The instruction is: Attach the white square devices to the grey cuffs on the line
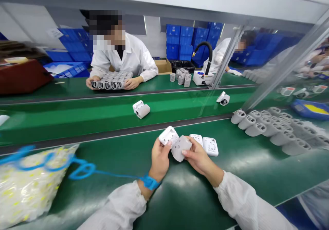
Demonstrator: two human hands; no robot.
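Hands together: left hand (160, 159) grips a white cover (168, 135), right hand (199, 158) a grey housing (181, 148), long axis slanting up-right.

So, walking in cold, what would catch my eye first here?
The left hand holds a white plastic part against a grey casing in the right hand, above a green conveyor belt. A blue wrist strap stands out on the left wrist, with rows of grey casings to the right.

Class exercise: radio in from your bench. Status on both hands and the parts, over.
Left hand gripping white plastic housing; right hand holding grey shell against it. Two more white housings on green belt. Blue wrist-strap cord trailing left.
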